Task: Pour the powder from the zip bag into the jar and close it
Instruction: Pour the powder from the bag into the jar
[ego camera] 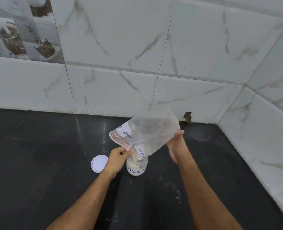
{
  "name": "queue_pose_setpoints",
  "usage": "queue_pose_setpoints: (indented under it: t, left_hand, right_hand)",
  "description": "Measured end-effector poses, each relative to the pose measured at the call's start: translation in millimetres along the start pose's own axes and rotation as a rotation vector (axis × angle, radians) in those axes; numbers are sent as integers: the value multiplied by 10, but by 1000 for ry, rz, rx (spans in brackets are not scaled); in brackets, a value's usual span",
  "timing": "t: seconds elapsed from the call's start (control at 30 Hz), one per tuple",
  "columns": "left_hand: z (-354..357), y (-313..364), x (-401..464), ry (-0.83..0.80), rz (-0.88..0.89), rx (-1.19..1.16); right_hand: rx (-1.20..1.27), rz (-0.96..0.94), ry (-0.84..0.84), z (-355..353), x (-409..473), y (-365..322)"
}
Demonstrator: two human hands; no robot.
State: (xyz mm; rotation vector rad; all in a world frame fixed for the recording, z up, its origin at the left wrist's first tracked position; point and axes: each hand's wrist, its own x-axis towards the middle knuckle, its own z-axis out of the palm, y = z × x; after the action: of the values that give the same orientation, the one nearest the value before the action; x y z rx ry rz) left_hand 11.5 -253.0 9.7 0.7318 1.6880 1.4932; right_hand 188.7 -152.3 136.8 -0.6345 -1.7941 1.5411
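Observation:
A clear zip bag (151, 131) with a white "MILK POWDER" label is tilted upside down, its mouth over the open jar (137, 166). The small glass jar stands upright on the black counter, holds white powder and bears handwritten "MILK" lettering. My left hand (118, 157) pinches the bag's red zip edge just above the jar's mouth. My right hand (177, 146) grips the bag's raised bottom end from the right. The bag looks almost empty. The white lid (99, 163) lies upside down on the counter, left of the jar and apart from it.
The black counter (46, 155) meets white marble-patterned wall tiles at the back and on the right, forming a corner. A chipped hole (187, 117) shows at the base of the back wall. Specks of spilled powder (178, 194) dot the counter in front of the jar.

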Motion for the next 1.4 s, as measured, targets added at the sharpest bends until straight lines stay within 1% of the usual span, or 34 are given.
queue_pose_setpoints:
  t: [0.03,0.1,0.13,0.23,0.4,0.53,0.57,0.7,0.77,0.83,0.87,0.93,0.97,1.03,1.1,1.27,1.4]
  left_hand:
    - [5,3,-8,1,-5,-10]
    - [10,5,-14,3,-15,-37]
    - [12,4,-18,5,-19,-49]
    - [9,-4,-29,14,-36,-89]
    - [-4,28,-63,-23,-27,-183]
    - [18,24,-81,-41,-3,-243]
    - [29,15,-83,-34,2,-259]
    - [52,10,-88,-10,13,-318]
    - [85,24,-86,-18,20,-336]
    - [121,47,-89,-21,26,-352]
    - [134,58,-88,-10,27,-361]
    - [155,64,-77,44,19,-386]
    - [164,63,-70,75,11,-396]
    - [189,67,-64,102,3,-400]
    - [215,82,-65,99,8,-402]
    - [206,108,-76,102,28,-417]
    - [222,90,-105,73,37,-435]
  right_hand:
    - [-62,-10,-11,21,12,-18]
    - [-113,-22,34,61,70,-17]
    - [-108,-30,59,77,95,-14]
    - [-66,-14,16,145,142,-91]
    - [-31,-25,50,278,128,-168]
    - [154,63,-36,339,-17,-38]
    - [184,83,-25,342,-49,-8]
    - [233,193,120,354,-95,94]
    - [245,218,91,387,-113,189]
    - [242,208,27,459,-131,257]
    - [244,176,36,486,-136,284]
    - [251,121,138,533,-137,290]
    - [279,130,190,559,-122,283]
    - [317,150,183,642,-118,282]
    - [252,112,141,726,-112,267]
    - [283,114,251,751,-45,354]
    - [301,119,130,822,-40,374]
